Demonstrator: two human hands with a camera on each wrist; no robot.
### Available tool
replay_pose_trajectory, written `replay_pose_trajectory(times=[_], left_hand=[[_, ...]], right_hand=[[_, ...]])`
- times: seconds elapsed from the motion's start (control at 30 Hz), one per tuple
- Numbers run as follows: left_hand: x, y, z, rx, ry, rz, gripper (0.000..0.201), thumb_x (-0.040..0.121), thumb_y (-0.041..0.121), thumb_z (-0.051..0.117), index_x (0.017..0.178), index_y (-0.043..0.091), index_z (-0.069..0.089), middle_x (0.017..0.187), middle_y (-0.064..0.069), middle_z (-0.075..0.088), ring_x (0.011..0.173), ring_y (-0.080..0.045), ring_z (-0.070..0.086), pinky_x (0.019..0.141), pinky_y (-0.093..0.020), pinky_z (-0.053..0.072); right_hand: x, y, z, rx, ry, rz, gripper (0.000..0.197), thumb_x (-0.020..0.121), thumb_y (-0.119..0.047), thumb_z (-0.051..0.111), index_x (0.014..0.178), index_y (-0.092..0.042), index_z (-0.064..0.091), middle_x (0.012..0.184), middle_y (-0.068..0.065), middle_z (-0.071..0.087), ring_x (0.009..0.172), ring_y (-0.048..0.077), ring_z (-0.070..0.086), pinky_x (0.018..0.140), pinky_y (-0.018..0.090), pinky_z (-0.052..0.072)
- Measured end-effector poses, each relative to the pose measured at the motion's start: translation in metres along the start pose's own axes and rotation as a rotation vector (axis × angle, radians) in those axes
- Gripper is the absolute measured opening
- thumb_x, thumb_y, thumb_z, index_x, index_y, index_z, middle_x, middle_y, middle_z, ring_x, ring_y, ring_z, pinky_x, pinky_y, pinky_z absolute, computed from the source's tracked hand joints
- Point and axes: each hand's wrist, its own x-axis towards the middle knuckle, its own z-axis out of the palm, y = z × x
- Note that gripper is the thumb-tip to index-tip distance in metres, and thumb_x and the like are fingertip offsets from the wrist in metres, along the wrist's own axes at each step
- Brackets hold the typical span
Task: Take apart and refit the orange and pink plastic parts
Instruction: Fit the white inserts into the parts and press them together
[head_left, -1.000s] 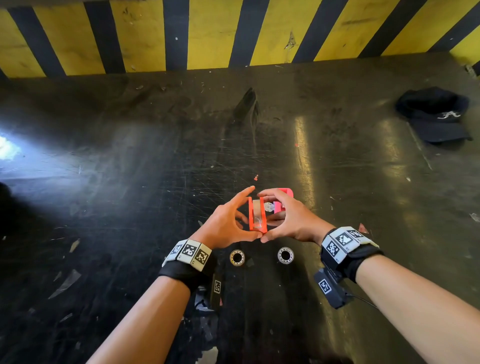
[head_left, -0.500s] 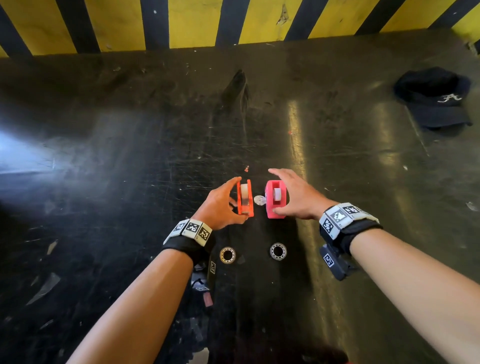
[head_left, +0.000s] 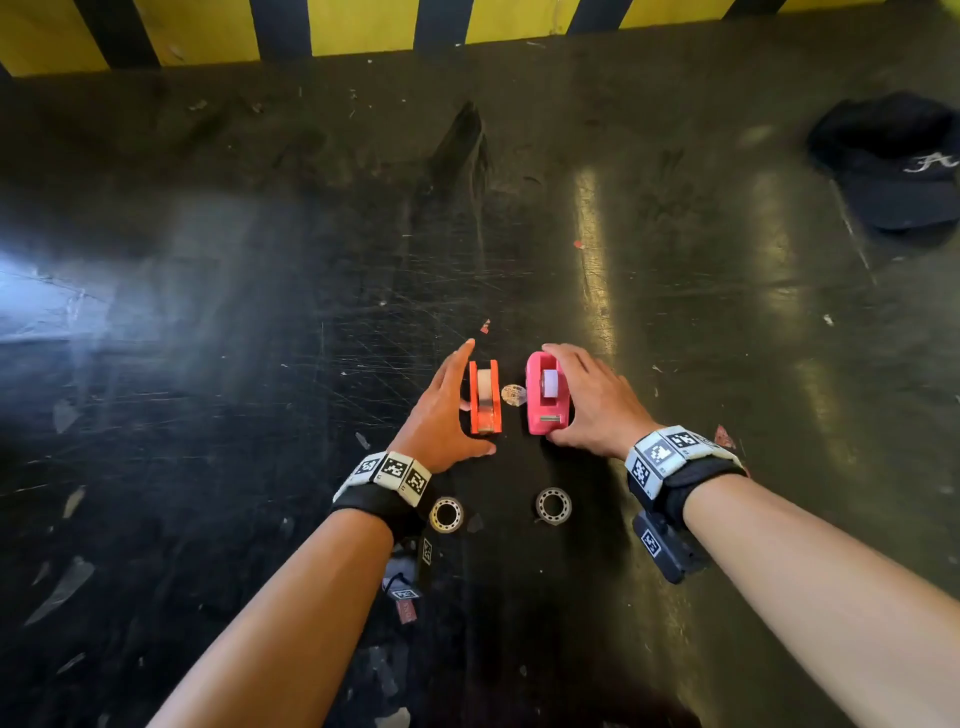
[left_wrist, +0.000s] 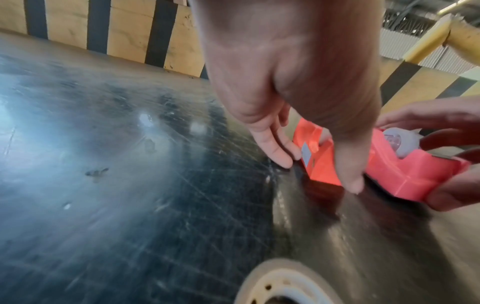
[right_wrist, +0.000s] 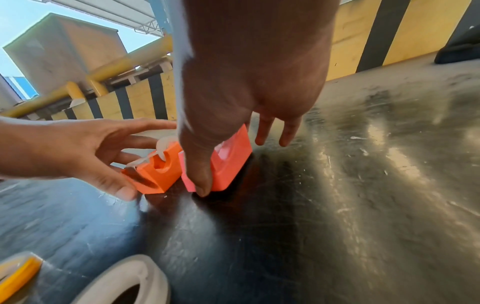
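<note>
A dark cap (head_left: 891, 158) lies far right on the scratched black floor (head_left: 260, 338). Two tape rolls (head_left: 445, 514) (head_left: 553, 505) lie near, side by side. A yellow-and-black striped barrier (head_left: 337, 26) runs along the far edge.

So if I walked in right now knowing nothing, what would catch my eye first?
Probably the two bright tape dispensers standing side by side, apart, in the middle of the dark scratched table: the orange dispenser at the left hand, the pink dispenser at the right hand. Next, the yellow-and-black striped wall along the far edge, and a dark cap at far right.
</note>
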Motion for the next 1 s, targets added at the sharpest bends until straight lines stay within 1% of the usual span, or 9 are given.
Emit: replay_pose_trajectory(times=[0.1,0.2,0.27,0.37,0.47,0.53,0.7,0.87,1.0], left_hand=[[-0.01,0.013,-0.013,-0.004,0.03,0.068,0.133,0.065,0.033,0.097,0.162,0.04,0.007,0.173,-0.001,0.009,0.147,-0.028,0.045,0.116,-0.053,0.046],[-0.021,0.037,-0.027,0.05,0.2,0.223,0.075,0.079,0.033,0.087,0.145,0.028,0.052,0.157,-0.001,0.042,0.14,-0.022,0.049,0.114,-0.048,0.047],[-0.026,0.055,-0.033,0.124,0.25,0.299,0.051,0.083,0.033,0.083,0.13,0.026,0.066,0.143,0.001,0.055,0.131,-0.02,0.053,0.111,-0.043,0.048],[-0.032,0.075,-0.036,0.234,0.215,0.357,0.052,0.083,0.038,0.082,0.13,0.024,0.067,0.136,0.0,0.056,0.123,-0.02,0.052,0.105,-0.035,0.048],[-0.035,0.081,-0.035,0.335,0.196,0.361,0.057,0.081,0.045,0.08,0.133,0.024,0.067,0.134,-0.001,0.053,0.118,-0.022,0.051,0.101,-0.039,0.051],[-0.038,0.082,-0.034,0.376,0.176,0.352,0.056,0.081,0.047,0.08,0.131,0.025,0.068,0.133,-0.001,0.052,0.116,-0.021,0.05,0.099,-0.042,0.052],[-0.041,0.083,-0.032,0.365,0.139,0.36,0.051,0.081,0.042,0.082,0.127,0.024,0.07,0.135,-0.002,0.052,0.117,-0.022,0.05,0.101,-0.042,0.053],[-0.041,0.08,-0.034,0.258,0.123,0.368,0.052,0.08,0.038,0.084,0.126,0.023,0.068,0.131,0.001,0.059,0.116,-0.018,0.051,0.101,-0.033,0.049],[-0.04,0.08,-0.039,0.159,0.136,0.35,0.048,0.082,0.032,0.083,0.126,0.023,0.067,0.112,0.011,0.067,0.106,-0.011,0.055,0.093,-0.027,0.045]], right_hand=[[-0.006,-0.002,-0.006,0.069,0.048,-0.063,0.12,0.06,-0.035,0.094,0.155,-0.027,0.022,0.159,0.0,0.031,0.14,0.029,0.043,0.109,0.053,0.046],[-0.017,-0.009,-0.014,0.143,0.118,-0.133,0.115,0.06,-0.035,0.093,0.153,-0.024,0.028,0.152,0.001,0.034,0.135,0.028,0.047,0.107,0.048,0.048],[-0.025,-0.016,-0.019,0.164,0.137,-0.163,0.114,0.059,-0.035,0.094,0.152,-0.024,0.031,0.15,0.001,0.035,0.132,0.028,0.049,0.105,0.046,0.049],[-0.035,-0.025,-0.023,0.169,0.16,-0.2,0.114,0.058,-0.034,0.095,0.152,-0.023,0.032,0.149,0.0,0.036,0.131,0.027,0.049,0.106,0.044,0.05],[-0.044,-0.03,-0.024,0.19,0.152,-0.208,0.115,0.059,-0.03,0.096,0.155,-0.019,0.033,0.151,0.001,0.037,0.133,0.023,0.05,0.105,0.028,0.043],[-0.049,-0.032,-0.024,0.189,0.143,-0.221,0.115,0.06,-0.03,0.096,0.155,-0.016,0.034,0.15,0.001,0.039,0.13,0.023,0.053,0.101,0.024,0.042],[-0.055,-0.037,-0.023,0.166,0.127,-0.234,0.117,0.057,-0.036,0.098,0.154,-0.018,0.035,0.147,-0.002,0.041,0.122,0.026,0.06,0.098,0.033,0.052],[-0.053,-0.034,-0.024,0.149,0.126,-0.221,0.12,0.056,-0.041,0.099,0.155,-0.021,0.033,0.148,-0.004,0.039,0.124,0.024,0.059,0.096,0.029,0.047],[-0.045,-0.027,-0.022,0.164,0.108,-0.207,0.121,0.056,-0.038,0.099,0.156,-0.025,0.032,0.149,-0.006,0.037,0.125,0.023,0.058,0.094,0.023,0.041]])
